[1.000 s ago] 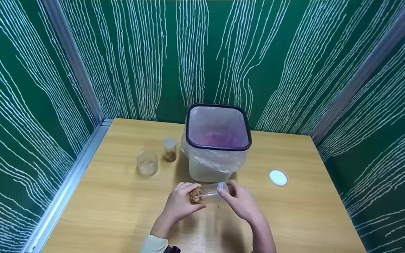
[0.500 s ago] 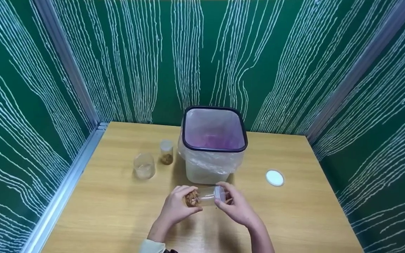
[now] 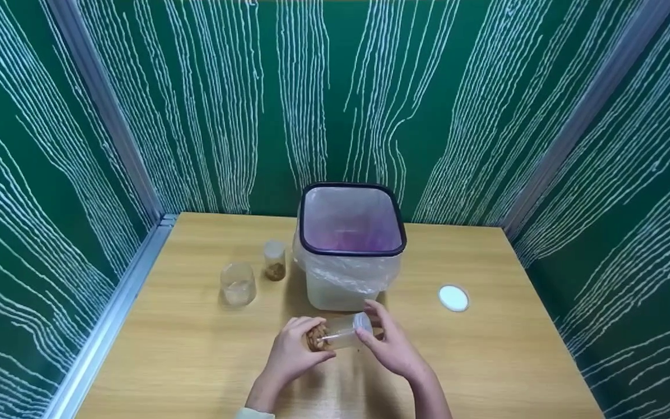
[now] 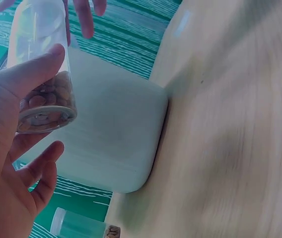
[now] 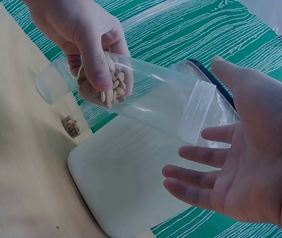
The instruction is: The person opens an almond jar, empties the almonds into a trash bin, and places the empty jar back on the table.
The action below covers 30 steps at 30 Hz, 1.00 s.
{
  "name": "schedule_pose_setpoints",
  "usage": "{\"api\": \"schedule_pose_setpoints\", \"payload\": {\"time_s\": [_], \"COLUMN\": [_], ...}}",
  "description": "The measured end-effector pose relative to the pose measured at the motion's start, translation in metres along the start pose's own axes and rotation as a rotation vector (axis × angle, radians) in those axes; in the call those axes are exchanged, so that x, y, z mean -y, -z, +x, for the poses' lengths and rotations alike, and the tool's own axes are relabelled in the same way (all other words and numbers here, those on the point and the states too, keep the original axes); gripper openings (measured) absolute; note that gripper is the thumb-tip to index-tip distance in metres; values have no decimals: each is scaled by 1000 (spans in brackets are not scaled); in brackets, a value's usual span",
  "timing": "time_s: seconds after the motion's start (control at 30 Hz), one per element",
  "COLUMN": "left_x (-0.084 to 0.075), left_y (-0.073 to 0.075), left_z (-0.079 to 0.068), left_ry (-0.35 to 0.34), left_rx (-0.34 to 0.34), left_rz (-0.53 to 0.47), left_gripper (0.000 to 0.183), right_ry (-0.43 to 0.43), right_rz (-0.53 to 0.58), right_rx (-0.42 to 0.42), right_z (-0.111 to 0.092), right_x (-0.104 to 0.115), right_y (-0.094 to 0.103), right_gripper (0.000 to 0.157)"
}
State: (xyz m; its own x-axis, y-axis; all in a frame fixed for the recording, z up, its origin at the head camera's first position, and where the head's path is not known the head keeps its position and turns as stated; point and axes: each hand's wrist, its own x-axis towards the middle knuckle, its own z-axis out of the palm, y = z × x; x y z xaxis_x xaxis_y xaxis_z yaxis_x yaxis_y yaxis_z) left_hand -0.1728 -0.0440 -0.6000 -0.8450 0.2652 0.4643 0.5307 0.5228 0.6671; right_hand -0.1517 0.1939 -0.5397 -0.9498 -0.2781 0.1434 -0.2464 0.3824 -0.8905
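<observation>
My left hand (image 3: 291, 352) grips the base of a clear jar (image 3: 338, 333) with almonds (image 5: 113, 84) heaped at that end. The jar lies tilted, its translucent lid end (image 5: 199, 111) toward my right hand (image 3: 392, 343). In the right wrist view, the right fingers (image 5: 200, 156) and thumb are spread around that end, loosely bent and not closed on it. Whether a fingertip touches the lid is unclear. Just beyond the jar stands a pale bin (image 3: 335, 291) with a dark rim and a plastic liner.
Left of the bin are a smaller clear jar (image 3: 275, 261) with some almonds and a clear open-looking container (image 3: 238, 284). A round white lid (image 3: 454, 298) lies on the wooden table (image 3: 195, 361) to the right. Green walls with white lines surround the table.
The right hand was pinching the lid end a second ago; its fingers are now spread wider. The left hand keeps its grip on the jar. The head view has shifted slightly.
</observation>
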Motion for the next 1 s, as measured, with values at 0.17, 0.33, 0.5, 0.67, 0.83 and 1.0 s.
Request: {"api": "schedule_pose_setpoints", "payload": {"time_s": [0.17, 0.33, 0.5, 0.67, 0.83, 1.0], "left_x": [1, 1, -1, -4, -6, -8], "left_y": [-2, -4, -5, -10, -10, -7], "left_z": [-7, -8, -11, -12, -8, -4], "left_ry": [19, 23, 38, 45, 40, 42], "left_rx": [1, 17, 26, 50, 56, 63], "left_rz": [22, 25, 21, 6, -4, -4], "left_gripper": [62, 61, 61, 62, 62, 62], "right_ry": [-62, -100, -80, -66, -16, 46], "right_rz": [-29, -53, -51, -19, -24, -25], "right_rx": [13, -38, -52, -21, -18, -42], "right_z": [-1, -3, -5, -11, -11, -9], "right_x": [-6, -8, -11, -11, -11, -11], "right_y": [-3, -4, -5, 0, 5, 5], "right_gripper": [49, 44, 44, 45, 46, 52]}}
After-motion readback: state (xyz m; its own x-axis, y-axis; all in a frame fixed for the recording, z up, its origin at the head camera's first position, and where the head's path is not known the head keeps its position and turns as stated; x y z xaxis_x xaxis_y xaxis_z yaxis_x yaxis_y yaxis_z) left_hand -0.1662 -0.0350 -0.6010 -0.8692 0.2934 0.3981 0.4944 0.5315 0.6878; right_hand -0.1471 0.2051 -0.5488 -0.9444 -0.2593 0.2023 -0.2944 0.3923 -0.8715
